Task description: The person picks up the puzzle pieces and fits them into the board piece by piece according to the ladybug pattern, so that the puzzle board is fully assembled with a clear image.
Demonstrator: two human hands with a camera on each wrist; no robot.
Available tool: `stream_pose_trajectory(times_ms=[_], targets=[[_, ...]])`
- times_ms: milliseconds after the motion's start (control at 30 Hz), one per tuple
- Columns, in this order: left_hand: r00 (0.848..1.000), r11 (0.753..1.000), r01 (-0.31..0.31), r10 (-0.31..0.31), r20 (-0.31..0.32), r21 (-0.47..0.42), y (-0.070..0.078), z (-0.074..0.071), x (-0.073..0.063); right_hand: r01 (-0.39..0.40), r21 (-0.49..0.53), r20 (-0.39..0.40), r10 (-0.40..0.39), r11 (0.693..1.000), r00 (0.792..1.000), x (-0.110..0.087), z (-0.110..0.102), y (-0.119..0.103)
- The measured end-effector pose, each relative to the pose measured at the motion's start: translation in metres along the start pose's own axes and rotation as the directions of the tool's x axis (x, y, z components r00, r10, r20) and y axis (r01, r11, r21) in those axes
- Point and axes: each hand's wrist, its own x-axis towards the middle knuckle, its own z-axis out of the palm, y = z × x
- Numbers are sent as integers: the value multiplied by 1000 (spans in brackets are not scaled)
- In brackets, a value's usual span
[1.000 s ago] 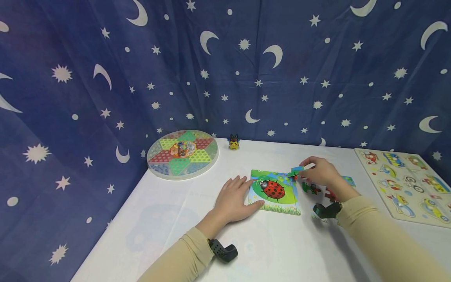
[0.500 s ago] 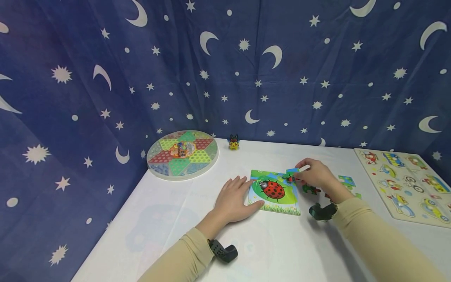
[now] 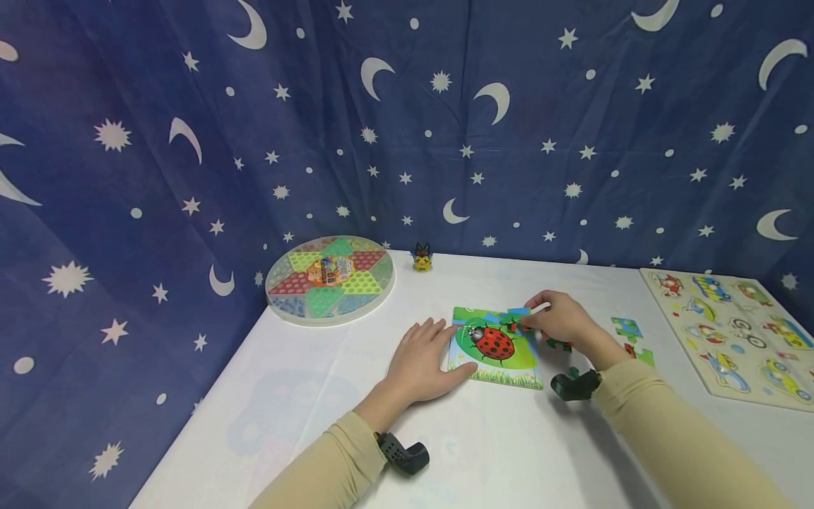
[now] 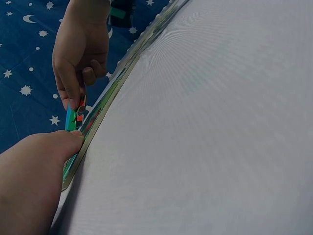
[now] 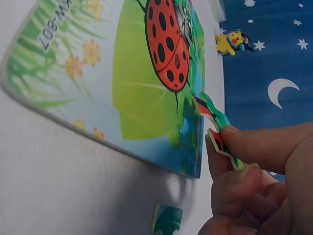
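A square ladybug jigsaw board (image 3: 502, 377) lies on the white table, its printed ladybug facing up. My left hand (image 3: 420, 362) rests at its left side, fingers extended, with the thumb over the near left edge. Between thumb and fingers, my right hand (image 3: 564, 319) pinches a jigsaw piece (image 3: 512, 319) over the board's far right part. In the right wrist view this piece (image 5: 210, 104) is tilted, green on its face with red and black parts, close to the board's edge. The left wrist view shows it just beyond the left thumb (image 4: 71, 143).
Several loose jigsaw pieces (image 3: 627, 327) lie right of the board, some partly hidden by the right arm. Farther right is a wooden vehicle puzzle (image 3: 731, 339). A round Chinese checkers board (image 3: 331, 283) and a small yellow toy figure (image 3: 422, 257) stand near the starry curtain (image 3: 407, 127).
My right hand has moved left with the jigsaw piece, from the board's right edge to over its far part. More loose pieces show behind the right wrist. The left hand has stayed put.
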Motion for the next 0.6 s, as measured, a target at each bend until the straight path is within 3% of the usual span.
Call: stream_pose_trajectory(times_ms=[600], targets=[[1000,1000,7,-7,10,6,-1,0,2,43,-3,11,-43,999,999,3,17,-7]])
